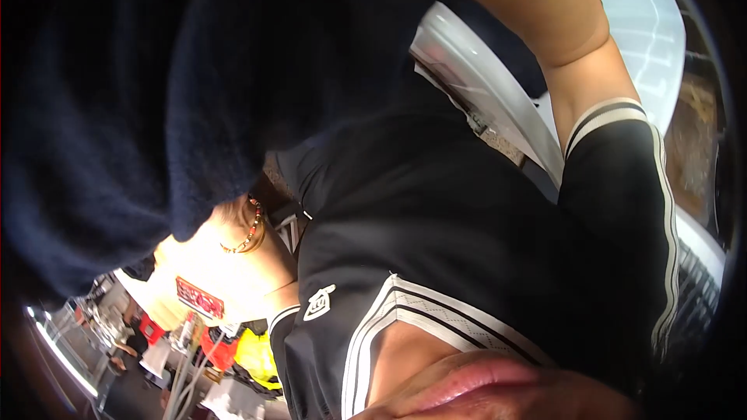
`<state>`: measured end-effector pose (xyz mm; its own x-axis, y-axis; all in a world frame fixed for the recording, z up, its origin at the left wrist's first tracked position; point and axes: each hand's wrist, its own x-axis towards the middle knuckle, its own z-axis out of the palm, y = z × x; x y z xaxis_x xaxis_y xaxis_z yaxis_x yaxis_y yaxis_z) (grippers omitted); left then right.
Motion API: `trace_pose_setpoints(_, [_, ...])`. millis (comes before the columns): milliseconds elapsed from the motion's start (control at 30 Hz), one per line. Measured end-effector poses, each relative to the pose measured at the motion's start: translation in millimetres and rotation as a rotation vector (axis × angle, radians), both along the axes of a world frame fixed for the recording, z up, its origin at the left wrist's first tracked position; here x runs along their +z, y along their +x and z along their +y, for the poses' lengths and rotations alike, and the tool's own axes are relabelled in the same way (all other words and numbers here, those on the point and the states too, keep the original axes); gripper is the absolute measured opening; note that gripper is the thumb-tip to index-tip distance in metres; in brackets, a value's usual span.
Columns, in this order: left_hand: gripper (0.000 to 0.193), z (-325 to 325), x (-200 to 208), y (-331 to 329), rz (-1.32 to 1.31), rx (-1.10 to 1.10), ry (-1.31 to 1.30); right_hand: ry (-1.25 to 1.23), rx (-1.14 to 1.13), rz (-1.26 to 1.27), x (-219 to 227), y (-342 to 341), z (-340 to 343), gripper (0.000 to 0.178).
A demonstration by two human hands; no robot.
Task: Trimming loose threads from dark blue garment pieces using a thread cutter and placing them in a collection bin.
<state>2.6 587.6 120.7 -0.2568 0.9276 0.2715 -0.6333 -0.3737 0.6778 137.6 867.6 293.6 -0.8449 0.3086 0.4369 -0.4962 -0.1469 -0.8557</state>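
Note:
A large dark navy cloth hangs close in front of me, filling the upper left. My left hand meets its lower edge, a beaded bracelet around the wrist. Strong light and the cloth hide its fingers, so its grip does not show. My right arm bends up past the upper edge, and the hand at its end is out of sight. A white curved panel stands between that arm and my black shirt.
A pale, glossy rounded surface lies beyond my right arm. Behind my left arm are a red sign, a yellow item and white poles. A bright strip light runs along the lower left.

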Motion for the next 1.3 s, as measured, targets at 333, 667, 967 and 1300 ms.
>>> trace_pose_setpoints(333, [0.06,-81.8,-39.2,-24.0,0.699,0.423,-1.31,-0.006,0.472,-0.89,-110.1,-75.1,16.5,0.11])
trace_pose_setpoints(667, [0.061,49.5,-43.3,-4.9,1.33,0.639,-0.826,0.393,-0.331,-0.721,-52.3,36.5,112.5,0.05])
trace_pose_setpoints(967, [0.066,67.9,-99.9,-11.8,1.9,0.362,-0.78,-0.876,-0.645,-0.825,-312.5,315.0,263.2,0.026])
trace_pose_setpoints(1300, [0.058,56.4,-105.5,-26.0,1.788,0.324,-0.781,-0.39,-0.823,-1.719,-472.3,430.1,96.4,0.08])
